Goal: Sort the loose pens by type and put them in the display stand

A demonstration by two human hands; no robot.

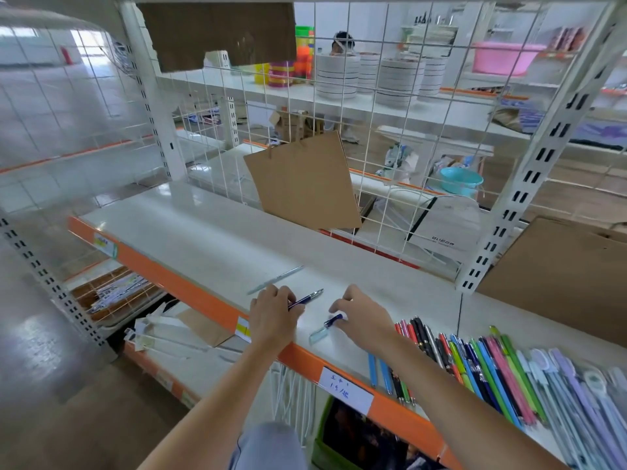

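The left hand (273, 312) is grasping a dark blue pen with a silver tip (307, 297), its fingers curling round the barrel while the tip is pointing far and right, just above the white shelf with an orange front edge (190, 232). The right hand (364, 317) is pinching a short blue pen with a pale clear cap (326, 326) that is lying on the shelf between the two hands. A pale clear stick pen (276, 279) is resting on the shelf just beyond the left hand. To the near right, a row of loose coloured pens in red, black, blue, green, pink and lilac (492, 371) is lying side by side on the shelf. A tilted brown cardboard sheet (303, 181) is leaning at the white wire grid (390, 130) behind.
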